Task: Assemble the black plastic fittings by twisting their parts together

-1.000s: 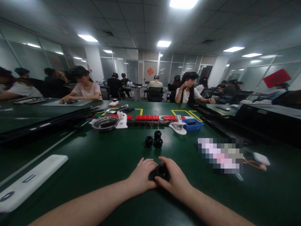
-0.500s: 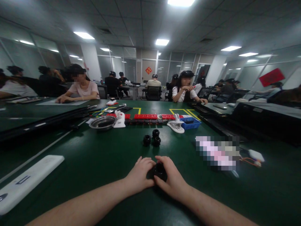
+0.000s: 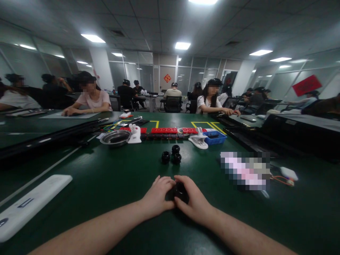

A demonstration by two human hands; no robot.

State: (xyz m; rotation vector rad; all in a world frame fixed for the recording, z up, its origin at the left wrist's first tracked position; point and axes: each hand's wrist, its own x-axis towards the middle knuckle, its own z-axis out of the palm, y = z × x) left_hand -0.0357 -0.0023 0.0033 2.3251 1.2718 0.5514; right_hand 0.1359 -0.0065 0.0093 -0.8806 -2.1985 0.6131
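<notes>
Low over the near part of the green table, my right hand [image 3: 195,200] curls its fingers and thumb around a black, round, hollow part [image 3: 180,191]. My left hand [image 3: 157,194] is bent around the same part from the other side, its fingertips and thumb meeting those of the right hand. Much of the part is hidden by the fingers. Just beyond my hands, three similar black parts stand close together on the table: a left one [image 3: 166,157], a back one [image 3: 175,149] and a right one [image 3: 176,158].
Farther back are a metal bowl [image 3: 115,138], white clips [image 3: 198,139], red blocks [image 3: 164,130] and a blue tray [image 3: 216,139]. A white power strip [image 3: 34,205] lies at left, a blurred packet [image 3: 243,170] at right. Co-workers sit across the table.
My hands stay in nearly the same place around the black part. Across the table at right, a co-worker's raised hand has come down to the table.
</notes>
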